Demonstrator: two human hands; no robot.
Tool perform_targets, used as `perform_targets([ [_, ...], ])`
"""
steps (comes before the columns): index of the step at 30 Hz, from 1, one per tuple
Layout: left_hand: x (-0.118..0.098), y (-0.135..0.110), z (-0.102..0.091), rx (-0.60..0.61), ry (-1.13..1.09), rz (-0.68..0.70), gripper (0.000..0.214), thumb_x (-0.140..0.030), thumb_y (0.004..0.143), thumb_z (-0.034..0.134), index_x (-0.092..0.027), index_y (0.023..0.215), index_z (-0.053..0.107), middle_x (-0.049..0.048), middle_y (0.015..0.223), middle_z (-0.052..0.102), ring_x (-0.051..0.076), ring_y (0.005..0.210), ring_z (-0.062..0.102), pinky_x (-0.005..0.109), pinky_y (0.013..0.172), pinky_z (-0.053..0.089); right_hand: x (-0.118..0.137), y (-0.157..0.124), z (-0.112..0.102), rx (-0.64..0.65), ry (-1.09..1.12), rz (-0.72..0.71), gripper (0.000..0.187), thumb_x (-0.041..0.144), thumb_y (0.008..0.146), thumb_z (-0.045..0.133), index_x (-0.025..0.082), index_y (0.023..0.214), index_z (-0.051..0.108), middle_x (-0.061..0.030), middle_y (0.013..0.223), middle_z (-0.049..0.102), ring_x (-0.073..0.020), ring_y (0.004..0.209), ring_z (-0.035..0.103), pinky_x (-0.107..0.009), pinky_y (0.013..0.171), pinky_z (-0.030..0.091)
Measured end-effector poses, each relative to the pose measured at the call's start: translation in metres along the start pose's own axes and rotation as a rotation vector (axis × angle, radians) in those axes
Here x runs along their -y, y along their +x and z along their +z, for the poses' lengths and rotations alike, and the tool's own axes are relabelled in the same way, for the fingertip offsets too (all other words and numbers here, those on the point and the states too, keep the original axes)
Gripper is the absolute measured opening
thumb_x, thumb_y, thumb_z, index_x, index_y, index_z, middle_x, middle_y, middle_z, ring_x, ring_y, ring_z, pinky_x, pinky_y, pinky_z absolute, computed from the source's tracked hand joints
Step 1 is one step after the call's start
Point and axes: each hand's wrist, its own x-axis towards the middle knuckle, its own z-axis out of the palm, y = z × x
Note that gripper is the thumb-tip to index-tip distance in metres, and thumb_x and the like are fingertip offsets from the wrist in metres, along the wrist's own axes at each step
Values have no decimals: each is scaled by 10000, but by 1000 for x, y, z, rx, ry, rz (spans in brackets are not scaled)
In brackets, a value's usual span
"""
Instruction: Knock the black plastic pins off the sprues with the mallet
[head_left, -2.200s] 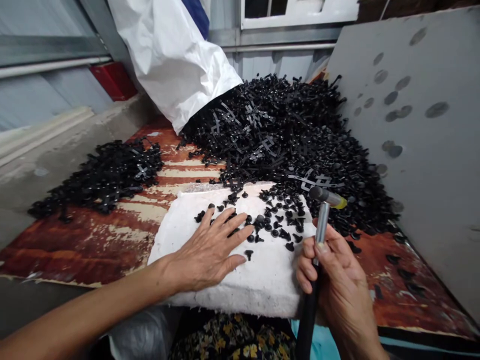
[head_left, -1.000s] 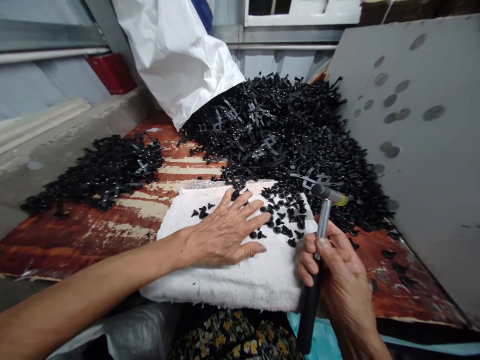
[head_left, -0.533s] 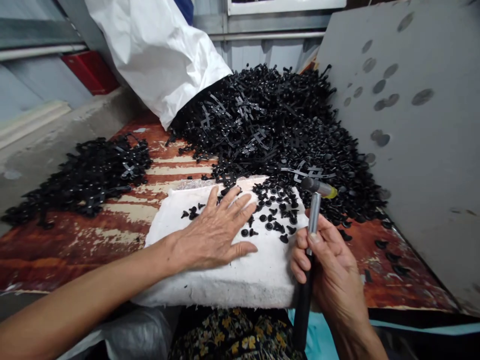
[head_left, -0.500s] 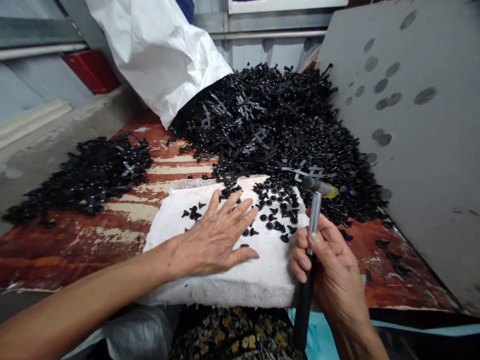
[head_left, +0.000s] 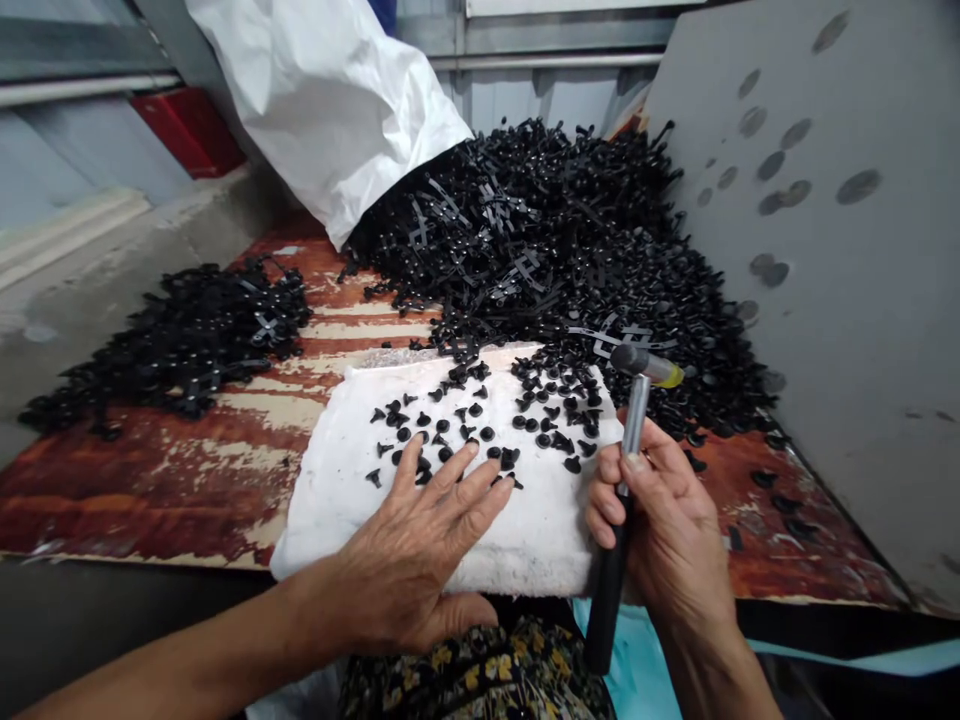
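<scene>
My left hand [head_left: 424,545] lies spread, palm down, over the near part of a white cloth pad [head_left: 540,540]. Its fingertips are among small black plastic clips [head_left: 487,433] scattered on the pad; what is under the palm is hidden. In my right hand [head_left: 664,510], at the pad's right side, is a small hammer [head_left: 636,415] with a metal shaft, a black grip and a dark head with a yellow end. The fingers wrap its handle and the head points up, apart from the pad. More loose clips lie at the pad's upper right.
A large heap of black plastic parts [head_left: 570,250] rises behind the pad, spilling from a white sack [head_left: 337,110]. A smaller heap [head_left: 180,340] is on the worn red-brown tabletop [head_left: 150,480] at left. A grey board [head_left: 832,300] stands along the right.
My left hand has drawn back toward me over the pad, uncovering many loose clips. The right hand still holds the hammer in nearly the same place. The view has shifted slightly.
</scene>
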Motion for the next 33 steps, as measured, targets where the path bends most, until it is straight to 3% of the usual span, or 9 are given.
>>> perform_targets([
  [5, -9, -17, 6, -58, 13, 16, 739, -641, 913, 354, -137, 1453, 360, 160, 1492, 444, 371, 1421, 243, 681, 1096, -74, 0, 1, 0, 6, -17, -14, 403, 271, 708, 800, 249, 1034, 564, 68, 670, 574, -63, 433, 460, -153, 322, 416],
  [8, -11, -15, 4, -141, 2, -33, 699, -606, 926, 355, -125, 1432, 391, 155, 1427, 506, 367, 1378, 293, 661, 1116, -38, 0, 0, -1, 16, -22, -14, 387, 268, 712, 797, 250, 1025, 571, 69, 667, 571, -64, 434, 460, -154, 324, 416],
  [12, -1, 6, 1, -204, 13, -126, 646, -587, 934, 327, -118, 1346, 494, 181, 1353, 533, 385, 1304, 353, 694, 1096, 69, -1, 0, 0, 17, -29, -31, 361, 266, 715, 798, 246, 1003, 581, 68, 665, 569, -63, 437, 461, -150, 325, 413],
  [16, 8, 33, 0, -184, 46, -76, 597, -555, 942, 336, -118, 1297, 535, 195, 1373, 500, 406, 1324, 318, 729, 1064, 107, -2, 0, 0, 16, -40, -40, 386, 281, 703, 808, 243, 1007, 574, 67, 663, 577, -63, 430, 461, -153, 321, 414],
  [21, -2, 49, -1, -181, 15, 3, 600, -578, 934, 340, -176, 1350, 497, 165, 1394, 482, 390, 1356, 282, 725, 1078, 77, -2, -1, 0, 13, -42, -51, 387, 286, 705, 808, 246, 1017, 583, 65, 668, 577, -61, 432, 463, -153, 326, 417],
  [25, 1, 31, -6, -248, 9, -88, 608, -581, 930, 332, -196, 1379, 471, 167, 1418, 447, 389, 1357, 265, 721, 1074, 76, -1, -2, -1, 18, -33, -35, 374, 282, 703, 807, 257, 1013, 599, 63, 669, 571, -62, 430, 462, -152, 326, 409],
  [33, 32, -43, -21, -323, 23, -434, 486, -412, 952, 351, -163, 1338, 509, 184, 1426, 372, 361, 1363, 246, 620, 1091, 214, 1, -3, 2, -1, -49, -29, 381, 254, 654, 832, 243, 980, 634, 48, 646, 562, -74, 433, 467, -158, 325, 399],
])
